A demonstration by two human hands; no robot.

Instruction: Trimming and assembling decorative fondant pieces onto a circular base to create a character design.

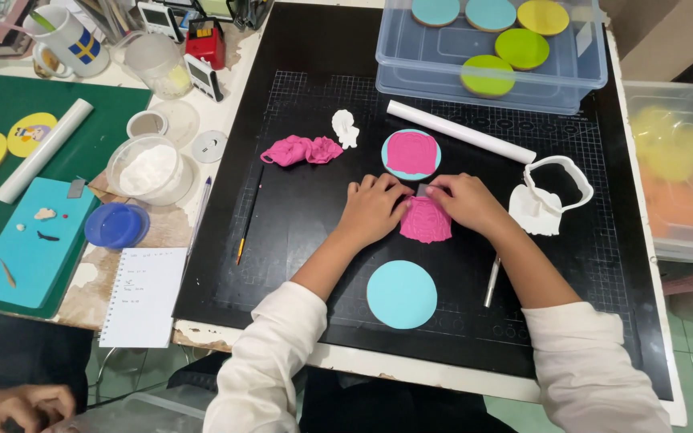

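Two hands, left hand (pixel 374 210) and right hand (pixel 463 204), atop pink fondant piece (pixel 427 224)

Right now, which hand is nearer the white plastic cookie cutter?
Right. The right hand rests on the pink fondant piece, just left of the white plastic cookie cutter. The left hand sits further left, beyond the pink piece.

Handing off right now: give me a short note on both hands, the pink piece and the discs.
Left hand and right hand both press on the pink piece on the black mat; the right also pinches a small grey blade.
Done: one teal disc already carries a pink layer.
Left: the plain teal disc near the mat's front edge is bare; pink scraps lie at left.
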